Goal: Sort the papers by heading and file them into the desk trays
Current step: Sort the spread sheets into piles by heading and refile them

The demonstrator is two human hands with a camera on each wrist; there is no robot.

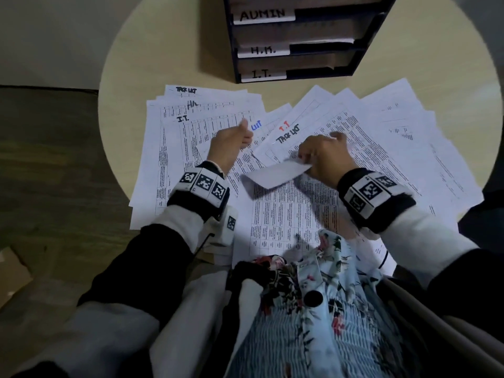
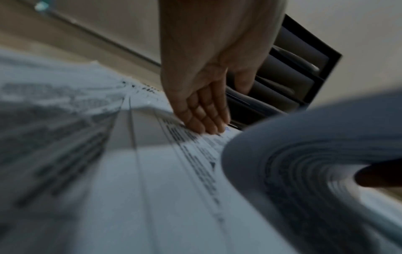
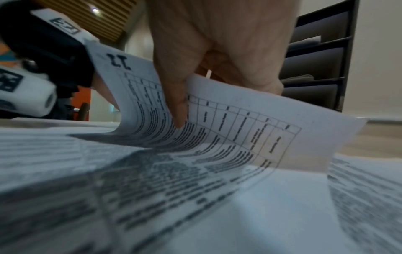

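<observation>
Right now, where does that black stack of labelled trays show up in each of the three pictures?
Head: tray stack at top centre, beyond the spread papers.
Left wrist: tray stack at upper right, behind the left hand.
Right wrist: tray stack at upper right, behind the right hand.
Shared landmark: the papers.

A loose spread of printed papers (image 1: 286, 214) is found fanned across the round tabletop (image 1: 163, 50), the sheets overlapping at differing angles. Each sheet carries a printed table with dense text. Handwritten headings are legible on several: "TASK LIST" (image 1: 186, 90) at the far left, "I.T." (image 1: 183, 119) below it in black, and a red "I.T." (image 1: 284, 126) near the centre. One sheet (image 3: 217, 120) is lifted and curled upward off the pile, its blank underside showing in the head view. The desk trays (image 1: 300, 39), a dark stacked unit, stand at the far edge, labelled "ADMIN", "H.R." and "I.T." from top to bottom. Sheets are already seen lying in the trays.
</observation>
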